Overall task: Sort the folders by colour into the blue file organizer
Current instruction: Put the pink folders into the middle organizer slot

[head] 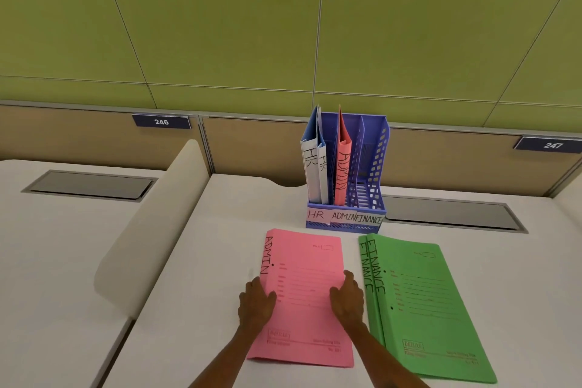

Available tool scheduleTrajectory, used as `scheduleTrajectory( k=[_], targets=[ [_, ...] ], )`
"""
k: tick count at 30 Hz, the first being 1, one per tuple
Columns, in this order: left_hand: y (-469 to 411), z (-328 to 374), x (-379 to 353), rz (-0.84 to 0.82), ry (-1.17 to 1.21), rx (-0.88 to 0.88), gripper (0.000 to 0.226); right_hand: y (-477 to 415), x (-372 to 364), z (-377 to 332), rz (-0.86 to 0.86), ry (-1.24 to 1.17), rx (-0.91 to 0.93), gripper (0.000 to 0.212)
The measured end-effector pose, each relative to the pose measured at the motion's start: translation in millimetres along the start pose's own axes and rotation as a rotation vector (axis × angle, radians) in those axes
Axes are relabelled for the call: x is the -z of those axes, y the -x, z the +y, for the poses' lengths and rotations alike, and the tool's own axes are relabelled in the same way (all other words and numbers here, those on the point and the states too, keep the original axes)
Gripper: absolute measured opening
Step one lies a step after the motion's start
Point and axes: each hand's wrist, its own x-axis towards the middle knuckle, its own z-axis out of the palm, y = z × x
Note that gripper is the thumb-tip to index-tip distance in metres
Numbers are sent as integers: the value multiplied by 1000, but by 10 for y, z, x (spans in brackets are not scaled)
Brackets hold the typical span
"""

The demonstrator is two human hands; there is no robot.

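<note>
A pink folder (307, 264) marked ADMIN lies flat on the desk in front of me. My left hand (255, 304) grips its left edge and my right hand (346, 298) grips its right edge. To its right lie two stacked green folders (422, 302) marked FINANCE. Behind them stands the blue file organizer (373, 164) with slots labelled HR, ADMIN and FINANCE. Two blue-and-white HR folders (315, 167) stand in its left slot, one pink ADMIN folder (342, 167) in the middle slot. The right slot holds nothing.
A white desk (208, 261) carries everything. A curved white divider (148, 230) rises at the left. Grey cable hatches (450, 213) sit at the back right and back left (91, 184). Partition panels with plates 246 and 247 close the back.
</note>
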Motion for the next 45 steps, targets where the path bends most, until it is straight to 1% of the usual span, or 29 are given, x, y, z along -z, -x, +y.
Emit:
scheduleTrajectory(
  k=[5,8,12,14,16,19,21,24,27,29,32,35,38,39,43,45],
  targets=[
    [-46,-8,55,12,91,52,63,-53,-20,-29,-31,-86,-72,54],
    [-120,-104,50,6,140,27,67,-87,15,4,-51,-175,-123,52],
    [-12,-73,71,2,361,-62,48,-101,52,36,-54,-291,-197,50],
    [67,-35,85,-14,444,-104,44,-107,63,14,-40,-321,-252,52],
    [114,-5,91,-32,523,-141,47,-95,69,-22,-2,-292,-263,52],
    [164,63,112,-27,625,-188,52,-85,92,-94,103,-229,-227,50],
    [217,153,156,-5,674,-228,50,-98,122,-178,175,-235,-202,47],
    [310,344,263,44,750,-284,41,-130,237,-359,292,-254,-170,38],
    [356,546,343,36,809,-327,41,-140,463,-571,391,-245,-155,42],
    [357,647,374,-32,817,-374,45,-187,607,-651,437,-247,-143,43],
    [350,757,373,-168,746,-444,55,-274,802,-717,474,-285,-111,43],
    [374,885,329,-225,643,-495,62,-371,967,-748,479,-329,-61,39],
    [419,1062,277,-230,611,-534,59,-423,1128,-763,475,-393,-37,37],
    [437,1126,260,-216,611,-537,57,-431,1180,-778,471,-418,-26,39],
    [516,1374,176,-164,604,-555,62,-389,1357,-906,443,-487,-21,61],
    [552,1496,110,-133,599,-565,64,-337,1446,-964,457,-478,3,64]
  ],
)
